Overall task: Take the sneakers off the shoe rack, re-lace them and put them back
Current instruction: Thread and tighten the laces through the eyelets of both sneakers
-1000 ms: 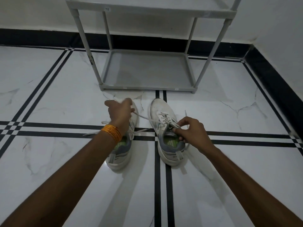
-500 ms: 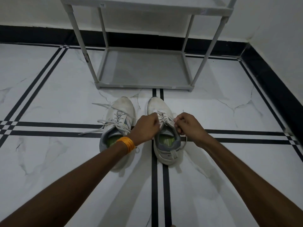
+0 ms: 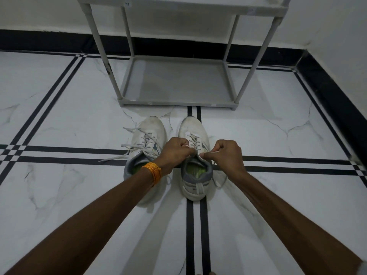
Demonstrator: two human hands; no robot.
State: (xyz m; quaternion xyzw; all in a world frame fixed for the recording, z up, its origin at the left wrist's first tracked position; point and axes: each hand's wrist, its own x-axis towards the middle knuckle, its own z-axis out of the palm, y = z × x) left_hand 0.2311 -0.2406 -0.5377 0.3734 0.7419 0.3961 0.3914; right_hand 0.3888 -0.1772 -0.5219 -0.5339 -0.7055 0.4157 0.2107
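Two white sneakers with grey collars and green insoles stand side by side on the floor, toes toward the rack. The left sneaker (image 3: 148,135) has loose lace ends trailing off to its left. Over the tongue of the right sneaker (image 3: 193,128) both hands are closed on its lace ends. My left hand (image 3: 175,150), with an orange band at the wrist, pinches one end at the left of the tongue. My right hand (image 3: 226,153) pinches the other end on the right. The grey shoe rack (image 3: 176,103) stands just beyond the toes, its bottom shelf bare.
The floor is white marble tile with black stripes (image 3: 79,150) crossing under the shoes. A black skirting (image 3: 327,90) and white walls close the corner at the right and behind the rack. The rack's upper shelf (image 3: 178,5) spans the top of the view.
My left hand has come from over the left sneaker across to the right sneaker's tongue. Both hands now sit close together on that shoe's lace. The left sneaker is uncovered.
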